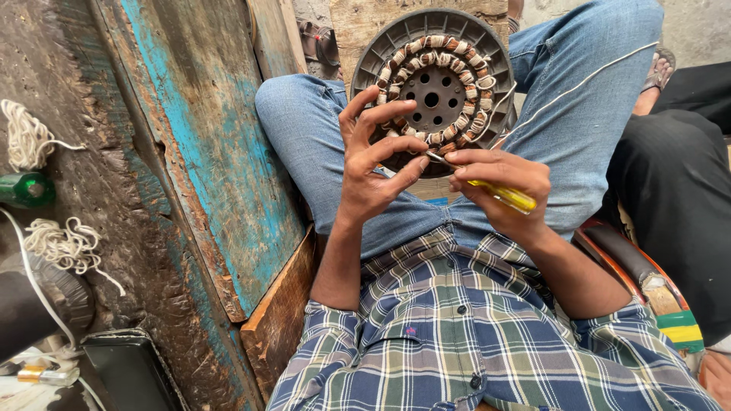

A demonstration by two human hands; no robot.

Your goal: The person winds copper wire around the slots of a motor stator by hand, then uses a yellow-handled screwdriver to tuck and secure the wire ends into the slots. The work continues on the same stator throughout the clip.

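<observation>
So the round grey fan stator with copper windings wrapped in pale tape (435, 87) is sitting propped on the person's lap, between the knees in blue jeans (320, 144). The left hand (373, 164) is cupping its lower left edge, fingers spread and curled over the coils, thumb pressing toward the bottom. The right hand (499, 186) is closed around a yellow-handled screwdriver (502, 195) — its metal tip is poking in at the stator's lower rim, right by the left thumb. A loose white wire (579, 80) is trailing across the right thigh. On the left, a weathered wooden plank with peeling blue paint (205, 152) is crowding the leg, with bundles of off-white string (27, 137) and a green bottle (27, 190) lying beyond it — another person's dark trousers (678, 190) are pressing in on the right.
</observation>
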